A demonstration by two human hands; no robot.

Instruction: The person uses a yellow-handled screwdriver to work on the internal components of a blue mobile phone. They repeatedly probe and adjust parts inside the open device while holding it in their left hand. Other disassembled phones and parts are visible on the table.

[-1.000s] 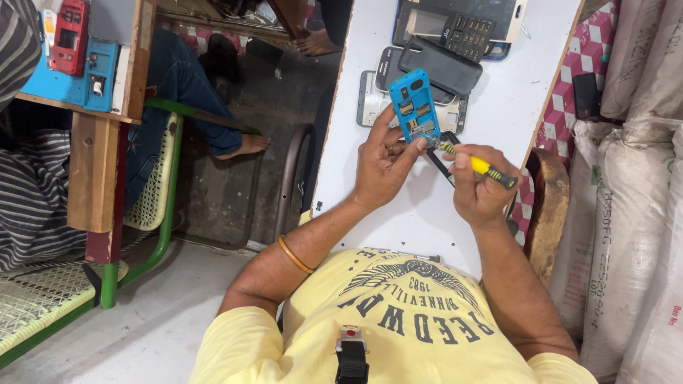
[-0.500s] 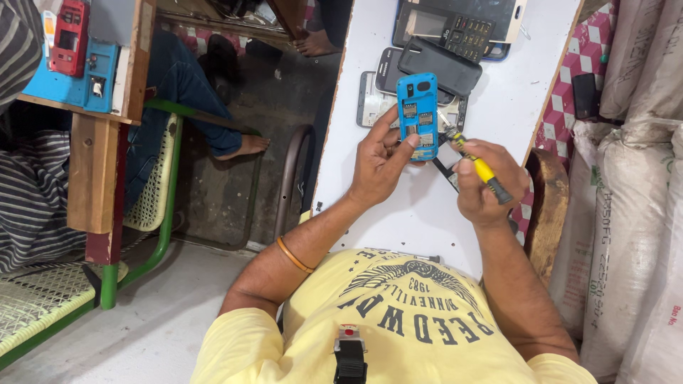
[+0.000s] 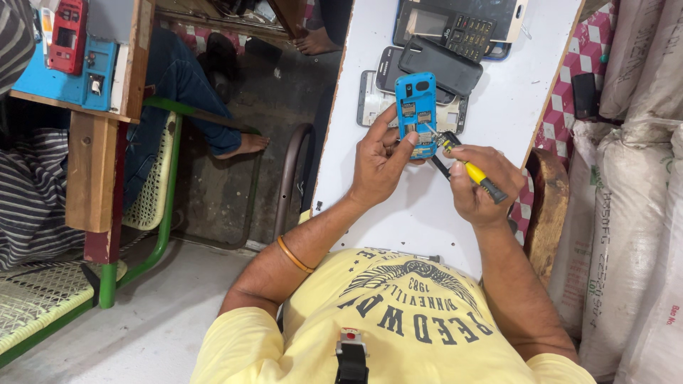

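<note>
Head view, looking down over a yellow printed T-shirt (image 3: 413, 320) to a white, smooth-topped work table (image 3: 512, 99). The left hand (image 3: 380, 160) grips a bright blue plastic mobile-phone body with its back cover removed (image 3: 417, 114), the thumb on the near long edge and the fingers curled round the lower end, so that the rectangular shell stands just above the table surface near its middle. Small metallic contact slots show in the open back. The right hand (image 3: 480, 185) is closed round a slim screwdriver with a yellow-and-black handle (image 3: 473, 173); the fingers wrap the handle fully, and the thin metal tip rests on the lower half of the blue shell. A thin orange bangle (image 3: 294, 254) circles the left wrist.

Beyond the blue shell, touching or overlapping one another, lie a matte black rounded back cover (image 3: 441, 65), a grey perforated inner frame (image 3: 370, 99) and a dark keypad phone front with a pale screen (image 3: 452, 25). Coarse woven white sacks (image 3: 640, 199) stand right of the table. To the left are a green metal chair with a pale mesh seat (image 3: 153, 192) and a blue box on a wooden shelf (image 3: 85, 71).
</note>
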